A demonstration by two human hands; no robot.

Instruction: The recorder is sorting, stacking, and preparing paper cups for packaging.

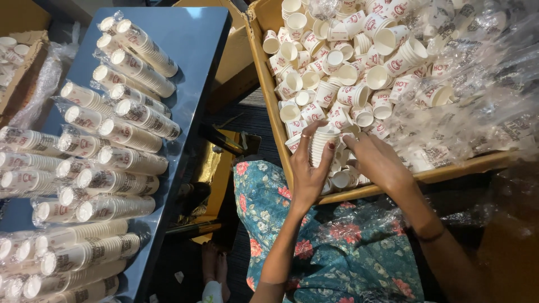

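My left hand (307,168) is wrapped around a short stack of small white paper cups (322,140) with red print, held upright at the near edge of a big cardboard box (269,106). My right hand (377,160) reaches into the box just right of the stack, its fingers down among the loose cups (337,67); what they touch is hidden. The box is full of loose white cups lying every way. Clear plastic sleeves (471,84) are heaped in its right half.
A blue table (196,50) on the left carries several rows of cup stacks wrapped in clear plastic (123,134). Another cardboard box (19,62) sits at the far left. My lap in floral cloth (337,247) is below, my bare feet (216,264) on the dark floor.
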